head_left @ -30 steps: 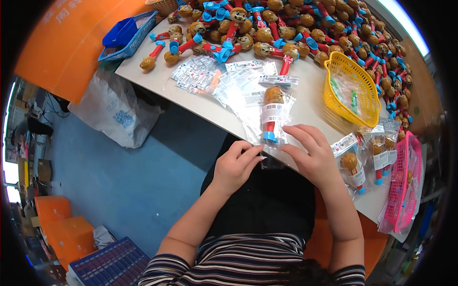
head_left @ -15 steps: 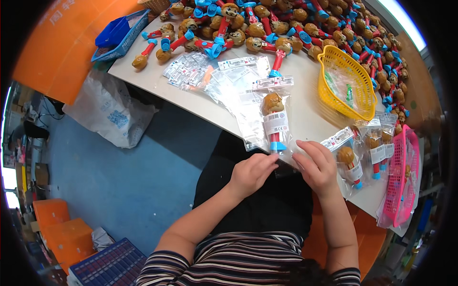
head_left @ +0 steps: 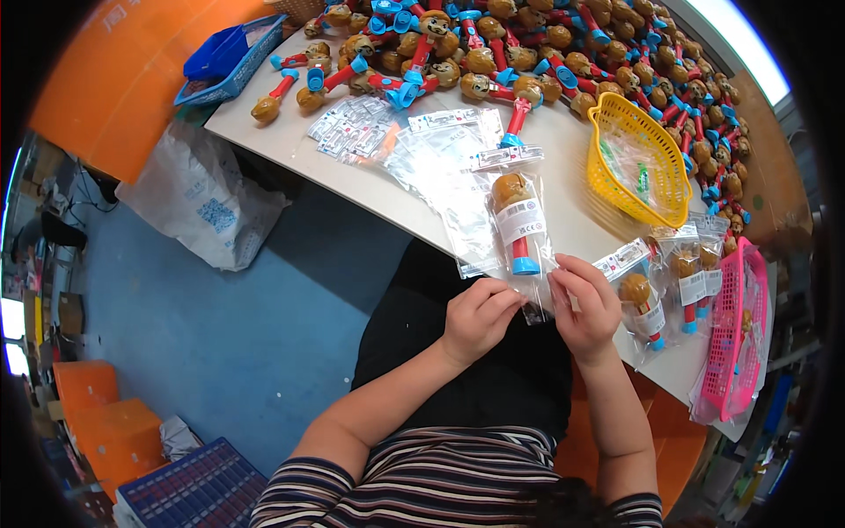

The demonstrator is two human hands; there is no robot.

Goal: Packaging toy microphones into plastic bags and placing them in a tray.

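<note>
A candy dispenser (head_left: pixel 521 245) with a brown head, red stem and blue foot lies in a clear plastic bag (head_left: pixel 533 286) at the table's near edge. Its head points away from me, and a white barcode label wraps the stem. My left hand (head_left: pixel 480 321) is closed, thumb and fingertips pinching the bag's near left edge. On the other side, my right hand (head_left: pixel 587 308) pinches the bag's near right edge. The bag's near end hangs a little past the table edge between both hands. Flat clear bags (head_left: pixel 458 194) lie beneath and left of it.
A large heap of candy dispensers (head_left: pixel 493 62) covers the far side. To the right stand a yellow basket (head_left: pixel 607 180) with small packets, several bagged dispensers (head_left: pixel 647 304) and a pink basket (head_left: pixel 723 352). A blue basket (head_left: pixel 233 88) sits far left; a white plastic bag (head_left: pixel 202 202) hangs below.
The bagged dispenser has shifted slightly right and tilted, its foot now farther from the bag's near edge. My left hand has moved slightly right. The view has shifted a little.
</note>
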